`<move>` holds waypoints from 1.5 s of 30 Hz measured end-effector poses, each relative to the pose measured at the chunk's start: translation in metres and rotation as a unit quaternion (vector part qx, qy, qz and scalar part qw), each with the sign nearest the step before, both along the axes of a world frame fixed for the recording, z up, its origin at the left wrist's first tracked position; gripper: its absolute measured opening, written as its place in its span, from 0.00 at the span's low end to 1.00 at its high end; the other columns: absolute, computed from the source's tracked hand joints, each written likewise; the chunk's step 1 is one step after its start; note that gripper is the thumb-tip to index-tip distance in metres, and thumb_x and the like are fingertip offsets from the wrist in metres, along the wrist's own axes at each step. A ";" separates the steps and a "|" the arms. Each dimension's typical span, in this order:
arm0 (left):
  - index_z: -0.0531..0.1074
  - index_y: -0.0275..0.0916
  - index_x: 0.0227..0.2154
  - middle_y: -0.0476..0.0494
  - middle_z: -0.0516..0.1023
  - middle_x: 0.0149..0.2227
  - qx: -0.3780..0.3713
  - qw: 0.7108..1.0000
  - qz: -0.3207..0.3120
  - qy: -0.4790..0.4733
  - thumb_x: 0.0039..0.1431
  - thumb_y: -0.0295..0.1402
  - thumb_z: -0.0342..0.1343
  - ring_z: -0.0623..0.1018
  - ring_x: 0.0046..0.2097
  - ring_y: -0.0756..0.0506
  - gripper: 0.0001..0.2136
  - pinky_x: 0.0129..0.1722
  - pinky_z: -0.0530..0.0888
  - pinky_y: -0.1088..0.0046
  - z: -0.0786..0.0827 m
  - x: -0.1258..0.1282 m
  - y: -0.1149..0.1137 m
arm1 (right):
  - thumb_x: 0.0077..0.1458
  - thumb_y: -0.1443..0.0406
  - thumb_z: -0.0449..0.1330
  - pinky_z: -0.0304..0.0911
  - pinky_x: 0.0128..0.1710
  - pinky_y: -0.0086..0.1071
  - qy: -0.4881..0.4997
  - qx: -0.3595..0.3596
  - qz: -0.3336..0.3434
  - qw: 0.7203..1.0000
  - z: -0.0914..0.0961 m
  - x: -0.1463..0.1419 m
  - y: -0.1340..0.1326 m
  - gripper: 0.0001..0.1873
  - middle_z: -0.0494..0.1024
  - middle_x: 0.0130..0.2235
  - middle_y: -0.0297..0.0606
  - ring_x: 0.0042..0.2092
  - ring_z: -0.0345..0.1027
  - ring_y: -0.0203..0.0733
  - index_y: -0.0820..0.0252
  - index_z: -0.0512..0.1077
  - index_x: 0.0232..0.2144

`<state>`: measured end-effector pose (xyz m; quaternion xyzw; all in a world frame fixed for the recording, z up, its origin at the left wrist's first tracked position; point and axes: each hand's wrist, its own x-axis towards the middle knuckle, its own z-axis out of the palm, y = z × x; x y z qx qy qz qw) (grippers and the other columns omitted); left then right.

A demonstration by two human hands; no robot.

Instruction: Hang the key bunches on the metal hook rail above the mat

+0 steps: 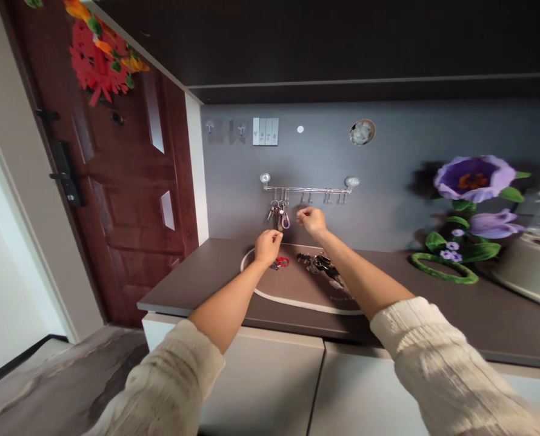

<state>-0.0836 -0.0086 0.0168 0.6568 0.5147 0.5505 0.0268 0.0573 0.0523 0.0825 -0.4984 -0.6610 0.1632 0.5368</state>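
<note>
My left hand (268, 247) hangs over the oval brown mat (299, 295), just above a small red key ring (282, 262), and does not touch the keys on the rail. My right hand (312, 221) is raised beside a metal hook rail (308, 190), with its fingertips bunched just below the hooks. A bunch of keys with a pink loop (277, 214) hangs from the rail's left hooks, close to both hands. A dark heap of keys or metal items (319, 265) lies on the mat. Both hands' fingers are curled, and whatever they may hold is hidden.
The mat lies on a dark brown counter (197, 275) above pale cabinets (263, 387). A red wooden door (128, 200) stands to the left. A purple flower decoration (474, 178) and a steel pot (536, 266) are on the right. A light switch panel (265, 131) is on the grey wall.
</note>
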 end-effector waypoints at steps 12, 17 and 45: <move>0.74 0.36 0.28 0.44 0.76 0.31 -0.047 0.998 -0.023 0.041 0.52 0.30 0.51 0.73 0.33 0.49 0.07 0.37 0.67 0.74 -0.003 0.010 0.001 | 0.47 0.69 0.57 0.59 0.35 0.26 -0.239 -0.022 -0.026 0.971 -0.040 0.037 -0.035 0.07 0.77 0.32 0.37 0.33 0.68 0.36 0.60 0.75 0.29; 0.75 0.36 0.28 0.45 0.77 0.30 -0.083 0.995 -0.017 0.050 0.51 0.29 0.52 0.73 0.33 0.49 0.07 0.36 0.68 0.75 0.009 0.021 0.007 | 0.48 0.67 0.56 0.58 0.34 0.26 -0.403 -0.050 -0.046 0.913 -0.049 0.040 -0.035 0.10 0.78 0.35 0.40 0.36 0.69 0.39 0.59 0.76 0.32; 0.74 0.37 0.35 0.43 0.76 0.36 -0.032 0.989 -0.071 0.128 0.53 0.29 0.51 0.73 0.37 0.49 0.09 0.40 0.68 0.75 -0.003 0.021 0.006 | 0.49 0.66 0.53 0.57 0.33 0.26 -0.245 -0.034 0.092 0.965 -0.046 0.038 -0.040 0.08 0.74 0.29 0.36 0.31 0.63 0.34 0.63 0.71 0.27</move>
